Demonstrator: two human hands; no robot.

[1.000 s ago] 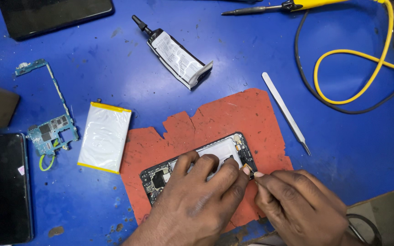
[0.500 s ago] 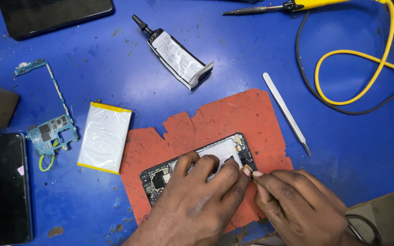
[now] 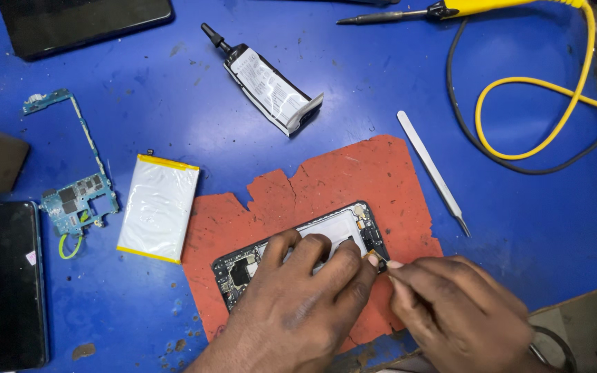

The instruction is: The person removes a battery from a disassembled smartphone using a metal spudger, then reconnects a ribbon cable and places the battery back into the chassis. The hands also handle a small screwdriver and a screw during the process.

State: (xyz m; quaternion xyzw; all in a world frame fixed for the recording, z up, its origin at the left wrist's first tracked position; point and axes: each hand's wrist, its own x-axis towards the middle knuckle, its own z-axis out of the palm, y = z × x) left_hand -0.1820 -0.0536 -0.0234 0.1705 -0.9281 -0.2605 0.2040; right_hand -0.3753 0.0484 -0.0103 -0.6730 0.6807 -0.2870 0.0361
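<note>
Hands have barely shifted over the last second, so we take this as fine, patient fitting at one corner. Our left hand (image 3: 298,304) lies flat, fingers spread, pinning the opened phone (image 3: 298,252) on the torn orange mat (image 3: 354,179). Our right hand (image 3: 450,311) pinches something tiny at the phone's lower right edge; what it is, we cannot tell. Nearby lie slim steel tweezers (image 3: 431,169), a crimped glue tube (image 3: 271,86), and a foil-wrapped battery (image 3: 159,207).

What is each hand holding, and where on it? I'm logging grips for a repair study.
Left hand presses the opened phone flat, fingers on its middle. Right hand pinches a tiny part at the phone's edge.
</note>
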